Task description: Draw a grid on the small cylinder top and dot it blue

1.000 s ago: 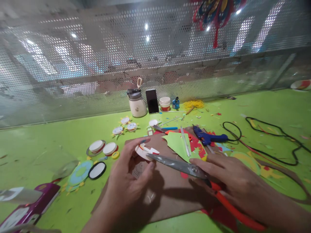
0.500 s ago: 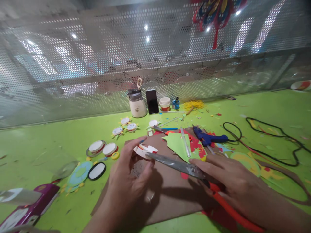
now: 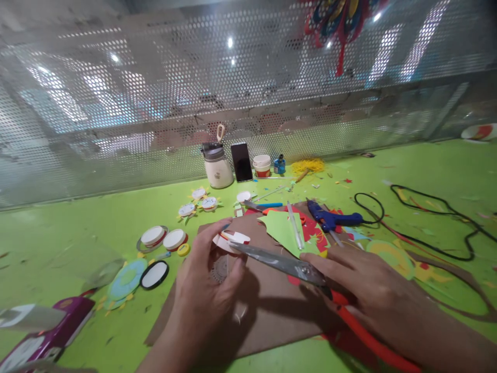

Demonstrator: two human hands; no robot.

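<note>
Between its thumb and fingers, my left hand grips a small white piece with red on it, perhaps paper or a cut cup; its exact kind is unclear. My right hand is closed around the orange-red handles of a pair of scissors. The scissor blades point left, their tip at the white piece. Both hands are above a brown cardboard sheet. Behind the blades lie a light green paper piece and a clear stick-like pen, with red paper beside them.
A blue glue gun with a black cord lies to the right. White lids, a blue paper ring and a purple device sit left. Along the mesh panel stand a white jug, a phone and a small tub.
The view has shifted slightly, so the scene sits a little further left. Both hands keep nearly the same pose, with the scissors still at the white piece.
</note>
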